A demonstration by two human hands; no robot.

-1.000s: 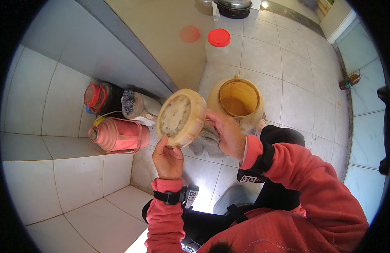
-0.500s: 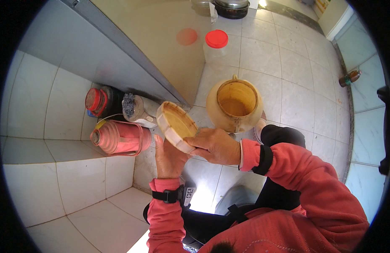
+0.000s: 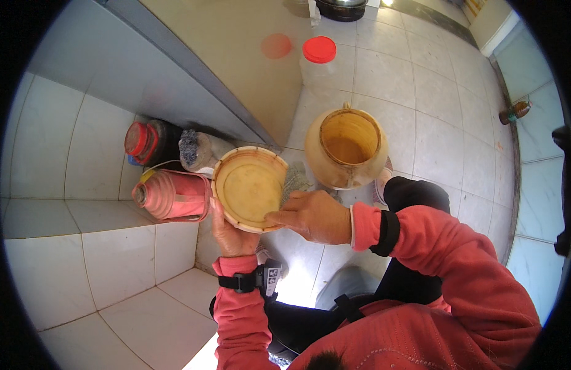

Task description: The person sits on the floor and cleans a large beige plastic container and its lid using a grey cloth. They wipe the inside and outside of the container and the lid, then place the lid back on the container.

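A round cream-yellow lid (image 3: 247, 188), its hollow inner side facing up, is in my hands. My left hand (image 3: 234, 237) grips its lower left rim, thumb up along the edge. Across the lower right rim lies my right hand (image 3: 316, 216), with bent fingers pressed on the edge. Grey mesh-like material (image 3: 296, 177) shows just beyond the right fingers; whether the hand touches it, I cannot tell. Right of the lid, a round-bellied cream jar (image 3: 347, 145) stands uncovered on the floor, its inside yellowish and brown-stained near the bottom.
Left of the lid lie a pink thermos (image 3: 174, 196), a whitish bottle-like container (image 3: 205, 151) and a dark jar with a red cap (image 3: 140, 140). A clear jar with a red lid (image 3: 319, 52) stands beyond. A brown bottle (image 3: 515, 113) lies by the right wall.
The lid has tilted from nearly edge-on to showing its inside, and shifted slightly left. My left hand has moved left and down along its rim; more grey material shows.
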